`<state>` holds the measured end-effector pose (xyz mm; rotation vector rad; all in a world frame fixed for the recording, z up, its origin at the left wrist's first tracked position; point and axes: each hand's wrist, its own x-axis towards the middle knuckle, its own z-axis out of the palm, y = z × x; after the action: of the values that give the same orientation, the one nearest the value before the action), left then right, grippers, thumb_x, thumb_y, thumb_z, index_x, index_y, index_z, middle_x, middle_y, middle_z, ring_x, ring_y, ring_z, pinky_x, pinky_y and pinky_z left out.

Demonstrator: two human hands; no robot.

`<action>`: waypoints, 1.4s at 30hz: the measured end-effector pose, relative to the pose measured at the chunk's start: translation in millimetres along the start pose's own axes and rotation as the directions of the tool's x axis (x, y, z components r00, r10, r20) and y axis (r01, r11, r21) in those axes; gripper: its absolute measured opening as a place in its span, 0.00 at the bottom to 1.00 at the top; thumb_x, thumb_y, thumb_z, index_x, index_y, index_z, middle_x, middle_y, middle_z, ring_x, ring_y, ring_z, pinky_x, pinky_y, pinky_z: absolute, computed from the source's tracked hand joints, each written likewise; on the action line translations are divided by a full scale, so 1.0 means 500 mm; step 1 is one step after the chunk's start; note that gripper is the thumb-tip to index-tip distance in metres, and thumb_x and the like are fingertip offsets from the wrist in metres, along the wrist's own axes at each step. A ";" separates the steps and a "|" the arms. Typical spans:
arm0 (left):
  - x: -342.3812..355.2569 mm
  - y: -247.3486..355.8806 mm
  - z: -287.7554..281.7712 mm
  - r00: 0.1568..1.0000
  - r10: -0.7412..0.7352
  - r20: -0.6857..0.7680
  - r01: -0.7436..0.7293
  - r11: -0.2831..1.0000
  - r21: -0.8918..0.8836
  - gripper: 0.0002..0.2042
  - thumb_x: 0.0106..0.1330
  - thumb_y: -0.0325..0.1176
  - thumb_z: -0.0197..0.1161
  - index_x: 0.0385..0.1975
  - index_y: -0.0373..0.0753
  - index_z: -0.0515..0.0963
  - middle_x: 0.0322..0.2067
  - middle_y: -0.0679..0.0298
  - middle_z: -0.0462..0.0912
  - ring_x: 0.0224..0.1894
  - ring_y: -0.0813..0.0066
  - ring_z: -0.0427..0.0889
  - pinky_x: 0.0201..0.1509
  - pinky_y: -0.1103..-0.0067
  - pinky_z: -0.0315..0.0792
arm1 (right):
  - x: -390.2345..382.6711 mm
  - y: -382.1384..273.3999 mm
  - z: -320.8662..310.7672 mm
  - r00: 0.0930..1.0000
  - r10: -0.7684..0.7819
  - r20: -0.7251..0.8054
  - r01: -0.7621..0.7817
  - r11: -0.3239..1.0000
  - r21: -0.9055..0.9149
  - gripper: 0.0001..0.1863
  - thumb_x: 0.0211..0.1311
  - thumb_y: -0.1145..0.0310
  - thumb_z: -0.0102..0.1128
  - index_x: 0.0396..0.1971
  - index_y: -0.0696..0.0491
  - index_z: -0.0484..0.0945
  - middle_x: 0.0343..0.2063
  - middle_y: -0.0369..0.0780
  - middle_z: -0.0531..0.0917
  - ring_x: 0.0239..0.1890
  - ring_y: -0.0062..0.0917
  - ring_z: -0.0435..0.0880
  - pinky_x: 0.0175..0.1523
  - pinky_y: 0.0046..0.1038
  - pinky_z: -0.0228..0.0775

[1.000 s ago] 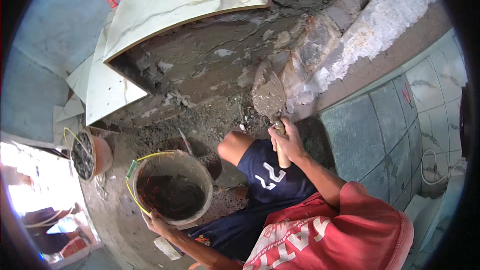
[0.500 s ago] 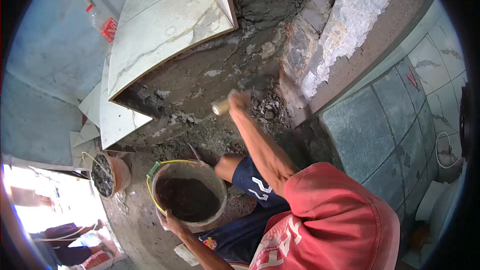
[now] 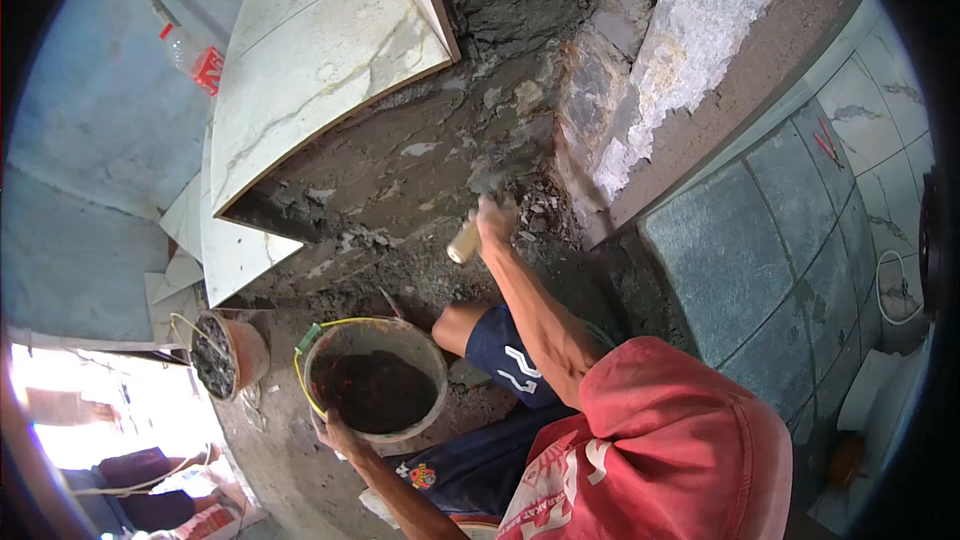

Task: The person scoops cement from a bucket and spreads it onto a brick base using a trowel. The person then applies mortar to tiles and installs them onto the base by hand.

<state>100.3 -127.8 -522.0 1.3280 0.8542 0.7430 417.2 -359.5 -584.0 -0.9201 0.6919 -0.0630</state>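
Observation:
My right hand is closed round the pale cylindrical handle of a trowel. Its blade is smeared by motion against the rough grey wall, just above loose rubble. My left hand grips the near left rim of a round bucket, its fingers partly hidden. Dark wet mortar lies in that bucket, and its yellow handle with a green grip rests along the rim. My bent knee is right beside the bucket.
A marble-patterned tiled ledge juts out with a sharp corner. A smaller bucket of grey material stands left. Grey floor tiles spread at right, with red-handled pliers beyond. A plastic bottle lies upper left; another person's legs show lower left.
My right hand has moved slightly right and down with the trowel, whose handle now tilts more steeply. My left hand stays on the bucket rim. The whole view has shifted a little.

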 end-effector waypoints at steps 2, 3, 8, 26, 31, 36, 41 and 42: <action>0.006 -0.006 -0.008 1.000 -0.005 -0.020 0.004 1.000 -0.009 0.23 0.48 0.23 0.50 0.48 0.29 0.69 0.42 0.57 0.75 0.43 0.68 0.75 0.50 0.75 0.69 | -0.017 -0.006 0.027 0.989 -0.137 0.053 0.135 0.990 0.031 0.11 0.53 0.76 0.49 0.37 0.55 0.63 0.17 0.36 0.68 0.11 0.19 0.67 0.13 0.24 0.63; 0.009 -0.011 -0.014 1.000 -0.001 -0.020 0.001 1.000 -0.009 0.23 0.48 0.23 0.50 0.48 0.29 0.69 0.42 0.57 0.75 0.43 0.68 0.75 0.50 0.75 0.69 | -0.034 -0.008 0.026 0.989 -0.136 0.055 0.135 0.990 0.033 0.11 0.53 0.76 0.49 0.37 0.55 0.63 0.17 0.36 0.68 0.11 0.19 0.67 0.13 0.24 0.63; 0.014 0.003 -0.007 0.999 -0.035 -0.010 0.036 0.997 0.065 0.22 0.48 0.23 0.50 0.47 0.28 0.69 0.42 0.57 0.74 0.42 0.68 0.75 0.50 0.76 0.68 | -0.142 -0.082 0.052 0.944 -0.279 0.174 0.283 0.959 0.002 0.14 0.54 0.75 0.49 0.41 0.57 0.60 0.16 0.35 0.67 0.09 0.18 0.65 0.12 0.22 0.60; 0.043 -0.025 -0.024 0.999 0.021 0.044 -0.021 1.000 0.005 0.23 0.45 0.20 0.46 0.47 0.28 0.69 0.41 0.57 0.75 0.41 0.68 0.75 0.49 0.76 0.69 | -0.145 0.022 0.031 0.846 -0.435 0.309 0.486 0.390 -0.782 0.17 0.53 0.68 0.55 0.39 0.60 0.62 0.33 0.52 0.75 0.26 0.44 0.79 0.31 0.36 0.73; 0.014 -0.034 -0.051 1.000 0.028 0.004 -0.028 0.998 -0.060 0.24 0.45 0.20 0.46 0.47 0.28 0.69 0.41 0.57 0.74 0.42 0.68 0.75 0.49 0.75 0.69 | -0.107 -0.068 0.078 0.601 -0.746 0.286 0.656 0.256 -0.710 0.10 0.58 0.73 0.46 0.38 0.61 0.62 0.33 0.51 0.75 0.33 0.38 0.79 0.31 0.34 0.74; -0.004 -0.038 -0.029 0.997 0.079 0.014 -0.078 0.996 -0.042 0.24 0.47 0.23 0.47 0.49 0.30 0.68 0.40 0.58 0.75 0.40 0.70 0.75 0.47 0.77 0.70 | -0.113 0.034 0.098 0.884 -0.341 0.318 0.407 0.231 -0.884 0.09 0.57 0.71 0.47 0.35 0.61 0.66 0.29 0.51 0.76 0.29 0.41 0.79 0.30 0.37 0.74; 0.000 -0.022 -0.052 0.994 0.095 0.054 -0.093 0.995 -0.031 0.22 0.50 0.25 0.49 0.49 0.30 0.68 0.42 0.56 0.75 0.43 0.68 0.75 0.49 0.76 0.69 | -0.258 0.149 0.005 0.755 -0.421 0.503 0.585 0.086 -0.806 0.09 0.58 0.66 0.48 0.33 0.57 0.67 0.21 0.46 0.76 0.20 0.36 0.78 0.25 0.36 0.71; -0.012 -0.004 -0.047 1.000 0.025 -0.009 -0.025 0.999 -0.034 0.21 0.51 0.23 0.51 0.49 0.30 0.68 0.42 0.56 0.75 0.42 0.68 0.76 0.48 0.76 0.70 | -0.307 0.145 -0.014 0.783 -0.256 0.567 0.617 0.206 -0.759 0.12 0.58 0.64 0.49 0.35 0.57 0.67 0.21 0.45 0.75 0.20 0.34 0.77 0.24 0.34 0.71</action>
<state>77.0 -121.3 -524.1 1.3080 0.8296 0.7797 275.6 -268.3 -560.8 -2.2368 0.0130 -0.0249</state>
